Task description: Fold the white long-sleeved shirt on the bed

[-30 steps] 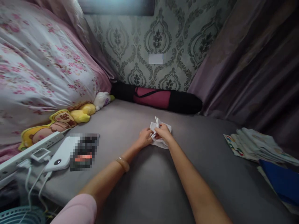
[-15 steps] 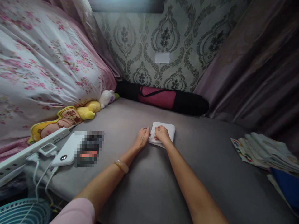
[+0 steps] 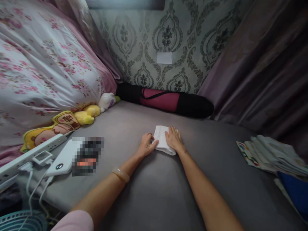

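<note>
A folded white cloth (image 3: 160, 136) lies on the grey bed surface in front of me, in the middle of the head view. My right hand (image 3: 174, 139) rests flat over its right side, open, with the fingers stretched out away from me. At the left edge of the cloth is my left hand (image 3: 146, 145). Its thumb touches the cloth, while the slightly bent fingers sit apart from the thumb beside the edge. The wrist of that arm wears a pale bangle (image 3: 121, 175).
A long black and maroon bag (image 3: 158, 100) lies along the wall. Plush toys (image 3: 86, 115), a power strip (image 3: 33, 158) and a white power bank (image 3: 64, 157) with cables are on the left. Folded fabrics (image 3: 276, 154) and a blue item (image 3: 295, 192) lie on the right.
My right hand has gone from curled fingers to lying flat on the cloth's right side. The left thumb now reaches onto the cloth's edge. The view has shifted slightly.
</note>
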`<action>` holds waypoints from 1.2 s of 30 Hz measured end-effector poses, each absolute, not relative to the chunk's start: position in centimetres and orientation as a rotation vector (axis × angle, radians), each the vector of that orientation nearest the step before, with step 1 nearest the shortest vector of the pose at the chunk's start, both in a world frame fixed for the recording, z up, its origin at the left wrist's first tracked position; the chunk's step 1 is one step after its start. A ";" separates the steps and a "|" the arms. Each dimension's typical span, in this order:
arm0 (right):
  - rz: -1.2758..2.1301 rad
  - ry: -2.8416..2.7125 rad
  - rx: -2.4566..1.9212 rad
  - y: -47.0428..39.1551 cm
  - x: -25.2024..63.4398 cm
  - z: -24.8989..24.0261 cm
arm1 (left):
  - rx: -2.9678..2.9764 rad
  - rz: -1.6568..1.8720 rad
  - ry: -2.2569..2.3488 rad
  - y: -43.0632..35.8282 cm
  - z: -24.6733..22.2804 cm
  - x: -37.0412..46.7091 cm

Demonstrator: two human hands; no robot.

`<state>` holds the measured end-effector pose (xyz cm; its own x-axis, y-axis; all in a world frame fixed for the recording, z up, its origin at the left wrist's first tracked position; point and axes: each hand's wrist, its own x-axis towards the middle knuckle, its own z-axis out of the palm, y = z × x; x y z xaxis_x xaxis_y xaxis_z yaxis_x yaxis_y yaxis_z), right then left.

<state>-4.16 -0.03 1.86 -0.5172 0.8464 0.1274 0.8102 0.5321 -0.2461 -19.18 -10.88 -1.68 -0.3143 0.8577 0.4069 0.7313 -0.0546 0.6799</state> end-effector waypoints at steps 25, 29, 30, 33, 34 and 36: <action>-0.024 -2.722 -1.050 -2.9 -3.5 0.0 | 1.793 1.304 2.072 -10.7 -2.0 -19.3; -0.022 -2.754 -1.058 -2.9 -3.5 0.5 | 1.781 1.293 2.076 -10.6 -1.9 -19.3; -0.006 -2.769 -1.068 -2.9 -3.6 0.9 | 1.776 1.296 2.072 -10.6 -1.9 -19.2; 0.047 -2.793 -1.096 -3.1 -4.5 2.2 | 1.739 1.315 2.070 -10.6 -1.7 -19.3; 0.049 -2.781 -1.100 -3.1 -5.0 2.6 | 1.720 1.325 2.073 -10.6 -1.7 -19.3; 0.042 -2.736 -1.107 -3.0 -6.3 3.1 | 1.676 1.354 2.081 -10.7 -1.5 -19.3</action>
